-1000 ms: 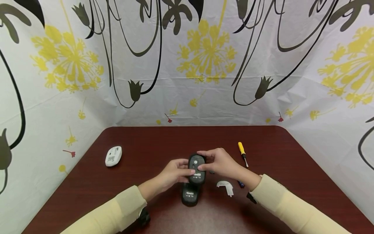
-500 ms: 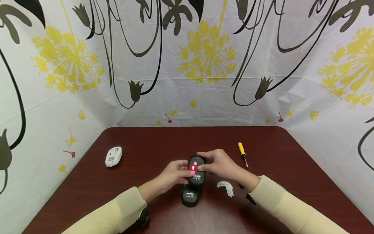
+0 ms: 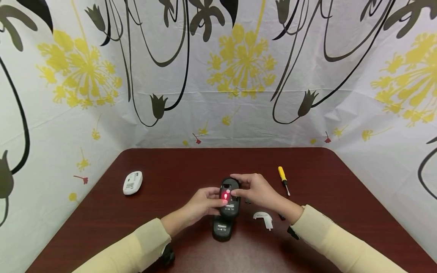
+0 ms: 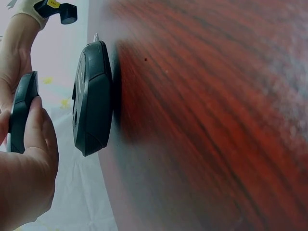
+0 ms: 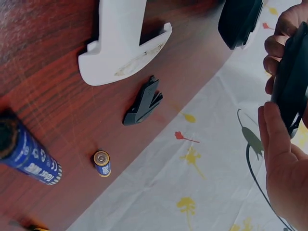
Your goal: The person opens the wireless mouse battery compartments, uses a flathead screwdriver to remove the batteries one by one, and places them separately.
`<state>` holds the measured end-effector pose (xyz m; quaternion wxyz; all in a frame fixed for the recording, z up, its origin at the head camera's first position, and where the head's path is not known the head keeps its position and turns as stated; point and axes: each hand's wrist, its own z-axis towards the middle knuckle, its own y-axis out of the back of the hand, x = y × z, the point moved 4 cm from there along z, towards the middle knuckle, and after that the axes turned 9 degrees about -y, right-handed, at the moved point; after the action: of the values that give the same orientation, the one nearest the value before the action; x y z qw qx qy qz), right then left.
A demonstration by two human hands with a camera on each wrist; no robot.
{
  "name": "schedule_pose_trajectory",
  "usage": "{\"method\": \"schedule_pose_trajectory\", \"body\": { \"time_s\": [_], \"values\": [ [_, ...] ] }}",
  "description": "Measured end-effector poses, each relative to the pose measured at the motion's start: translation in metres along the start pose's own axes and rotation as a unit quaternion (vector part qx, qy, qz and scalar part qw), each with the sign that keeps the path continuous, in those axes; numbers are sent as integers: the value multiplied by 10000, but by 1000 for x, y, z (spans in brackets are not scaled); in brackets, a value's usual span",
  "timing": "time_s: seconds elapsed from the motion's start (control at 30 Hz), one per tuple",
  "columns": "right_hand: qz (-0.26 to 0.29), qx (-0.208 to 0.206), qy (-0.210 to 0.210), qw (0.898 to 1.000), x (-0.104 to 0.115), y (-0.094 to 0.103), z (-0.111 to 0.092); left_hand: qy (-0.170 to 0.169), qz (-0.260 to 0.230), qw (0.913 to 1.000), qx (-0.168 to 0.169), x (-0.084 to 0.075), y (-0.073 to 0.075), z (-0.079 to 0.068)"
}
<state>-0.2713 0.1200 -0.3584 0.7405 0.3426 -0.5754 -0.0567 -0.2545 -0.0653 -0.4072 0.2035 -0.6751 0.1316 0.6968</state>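
Mouse [image 3: 229, 197] — small and black, held up over the table [image 3: 170, 170] with its bottom side up and a red light glowing there. It looks light, hard and smooth, so it could slip. Best held by its two long sides. The left hand [image 3: 205, 203] pinches one side and the right hand [image 3: 257, 191] curls over the other end — both hold it. Another black mouse [image 3: 222, 228] lies just below, and a white cover [image 3: 263, 217] sits near.

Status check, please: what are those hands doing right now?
Left hand and right hand both grip black mouse, red light on. Second black mouse lies beneath.
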Motion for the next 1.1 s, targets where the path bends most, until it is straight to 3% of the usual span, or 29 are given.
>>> {"method": "schedule_pose_trajectory", "body": {
  "time_s": [0.37,0.63,0.9,1.1],
  "values": [
    [-41,-495,143,9987,5,4,2,11,-98,10000,6,0,-1,-1],
    [151,-515,89,9985,9,9,3,2,-80,10000,52,-2,0,-2],
    [813,-527,-480,9941,-1,20,9,9,-90,10000,20,-2,0,-2],
    [1590,-635,-976,9804,-9,35,18,26,-56,10000,-51,-3,2,-3]
  ]
}}
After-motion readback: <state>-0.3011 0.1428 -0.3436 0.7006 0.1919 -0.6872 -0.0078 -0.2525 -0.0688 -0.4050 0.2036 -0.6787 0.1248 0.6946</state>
